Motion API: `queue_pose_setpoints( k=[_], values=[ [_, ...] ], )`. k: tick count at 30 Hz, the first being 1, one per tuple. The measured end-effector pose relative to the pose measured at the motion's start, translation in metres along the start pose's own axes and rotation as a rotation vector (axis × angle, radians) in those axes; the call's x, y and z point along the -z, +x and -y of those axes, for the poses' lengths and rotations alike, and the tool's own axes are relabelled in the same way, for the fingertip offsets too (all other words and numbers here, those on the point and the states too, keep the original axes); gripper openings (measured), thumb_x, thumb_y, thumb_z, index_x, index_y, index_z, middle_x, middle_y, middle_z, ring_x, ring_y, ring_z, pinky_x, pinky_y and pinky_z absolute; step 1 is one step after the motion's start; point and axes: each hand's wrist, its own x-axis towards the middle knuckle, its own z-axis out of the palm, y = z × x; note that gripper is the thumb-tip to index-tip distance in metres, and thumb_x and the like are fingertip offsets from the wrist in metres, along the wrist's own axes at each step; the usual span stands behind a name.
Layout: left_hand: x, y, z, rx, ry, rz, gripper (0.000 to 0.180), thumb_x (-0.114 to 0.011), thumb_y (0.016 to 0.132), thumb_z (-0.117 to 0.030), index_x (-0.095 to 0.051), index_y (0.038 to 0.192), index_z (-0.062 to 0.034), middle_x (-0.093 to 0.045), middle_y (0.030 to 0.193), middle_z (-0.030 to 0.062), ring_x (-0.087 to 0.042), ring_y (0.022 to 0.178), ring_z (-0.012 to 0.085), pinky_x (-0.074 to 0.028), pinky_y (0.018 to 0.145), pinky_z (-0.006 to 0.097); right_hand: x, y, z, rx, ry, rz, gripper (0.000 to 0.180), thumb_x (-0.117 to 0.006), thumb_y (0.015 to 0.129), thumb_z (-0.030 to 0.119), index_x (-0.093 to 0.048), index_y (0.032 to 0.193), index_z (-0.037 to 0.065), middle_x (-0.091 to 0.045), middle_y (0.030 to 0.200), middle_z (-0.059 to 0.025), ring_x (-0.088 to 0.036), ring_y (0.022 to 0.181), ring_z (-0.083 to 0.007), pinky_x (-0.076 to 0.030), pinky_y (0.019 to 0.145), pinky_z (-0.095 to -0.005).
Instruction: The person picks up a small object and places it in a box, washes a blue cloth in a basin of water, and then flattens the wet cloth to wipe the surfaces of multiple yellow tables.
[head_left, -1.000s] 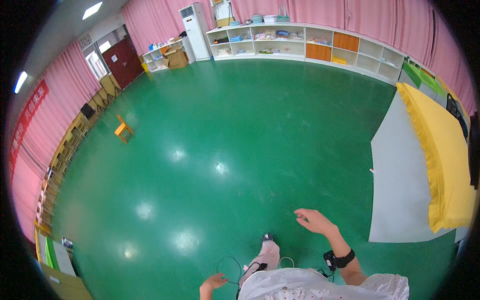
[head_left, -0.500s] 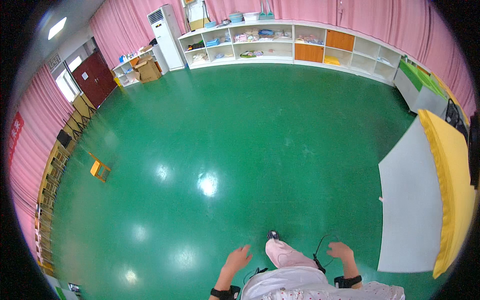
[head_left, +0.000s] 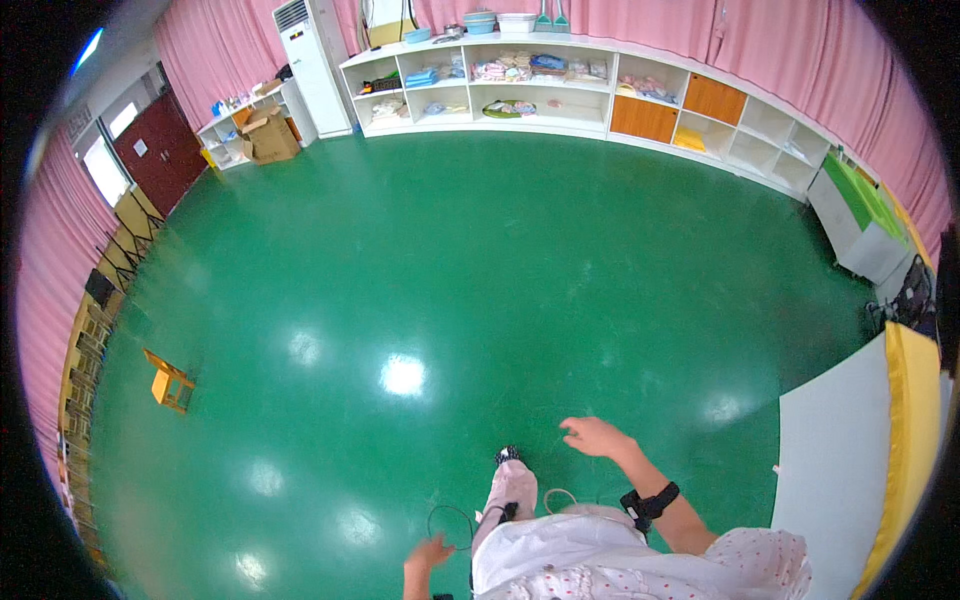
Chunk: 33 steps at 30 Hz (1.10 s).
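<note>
My right hand (head_left: 597, 438) reaches forward and left over the green floor, its fingers loosely bent and slightly apart, holding nothing. A black band (head_left: 650, 502) is strapped round that forearm. Low beside my body, my left hand (head_left: 430, 552) hangs with its fingers loosely out and nothing seen in it. Thin dark cable loops (head_left: 450, 508) show close to my left hand, and a paler loop (head_left: 560, 495) lies under my right arm. One dark patterned shoe (head_left: 508, 455) is set forward below a pale pink trouser leg (head_left: 514, 482).
A small wooden chair (head_left: 170, 382) stands at the left. White shelving (head_left: 560, 122) lines the far wall, with an open cardboard box (head_left: 270, 137) at its left. On the right are a grey mat (head_left: 835, 435) with a yellow edge and a green-topped cabinet (head_left: 850, 220).
My right hand has swung forward and left, while my left hand has drawn back and down. The shelves look nearer; the chair and mat have shifted lower in view.
</note>
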Motion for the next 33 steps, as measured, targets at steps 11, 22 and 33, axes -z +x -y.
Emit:
queue_pose_setpoints(
  k=[11,22,33],
  values=[
    [0.523,0.234,-0.162,-0.575,0.085,-0.603,0.039,-0.054,0.081,-0.034,-0.049,0.11,-0.0082,-0.06,0.093,0.018,-0.059,0.083,0.0349,-0.048,0.071,0.045,0.116,0.239,-0.101,-0.576,-0.033,-0.029,0.038,-0.055,0.076,0.028,-0.057,0.107,0.007,-0.06,0.103,-0.017,-0.056,0.095,-0.0343,-0.045,0.083,-0.0411],
    [0.745,0.433,-0.023,0.187,-0.294,-0.567,0.053,-0.059,0.075,-0.04,-0.048,0.115,-0.008,-0.058,0.103,0.0213,-0.056,0.095,0.0362,-0.046,0.079,0.045,0.309,0.774,-0.042,-0.081,-0.28,-0.009,0.031,-0.056,0.077,0.024,-0.056,0.102,0.005,-0.062,0.091,-0.0175,-0.06,0.081,-0.0329,-0.049,0.069,-0.0423],
    [1.095,0.703,-0.041,0.359,-0.017,-0.518,0.057,-0.06,0.075,-0.039,-0.044,0.119,-0.0073,-0.062,0.09,0.0162,-0.061,0.085,0.0312,-0.05,0.071,0.042,0.463,1.151,-0.043,-0.12,-0.314,0.005,0.033,-0.054,0.079,0.028,-0.056,0.104,0.007,-0.062,0.093,-0.0172,-0.061,0.084,-0.0319,-0.049,0.073,-0.0401]
  ],
)
